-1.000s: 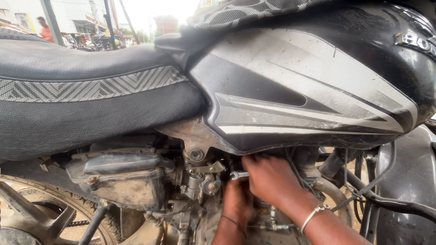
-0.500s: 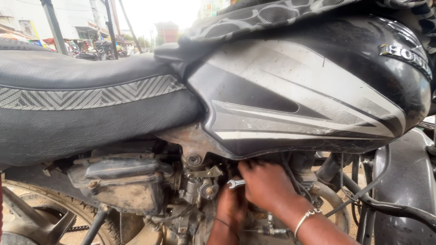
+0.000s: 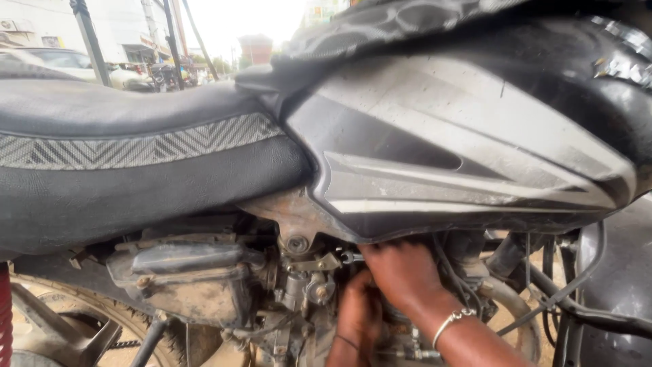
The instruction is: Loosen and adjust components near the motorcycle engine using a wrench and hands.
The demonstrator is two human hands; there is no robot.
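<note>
A small metal spanner (image 3: pixel 350 257) sits just under the lower edge of the tank (image 3: pixel 462 143), beside the carburettor (image 3: pixel 309 285), its open end showing to the left of the right hand (image 3: pixel 406 275). That hand has its fingers curled around the spanner's handle, knuckles pressed up close under the tank; a thin silver bracelet (image 3: pixel 454 321) rings its wrist. The left hand (image 3: pixel 358 314) is lower, just below and left of the right one, pushed in among the engine parts; its fingers are hidden behind them, so I cannot tell whether they grip anything. A dark thread circles its wrist.

Left of the carburettor is a dusty grey box (image 3: pixel 183 278) bolted under the seat (image 3: pixel 136 163). The seat runs left from the tank, black with a grey zigzag band. Right of the tank's lower edge, black cables (image 3: pixel 543 285) and a tube loop down. Below the box a wheel (image 3: pixel 61 319) shows, with a red spring (image 3: pixel 5 319) at the far left edge. Above the seat, a street with parked vehicles lies blurred in bright light.
</note>
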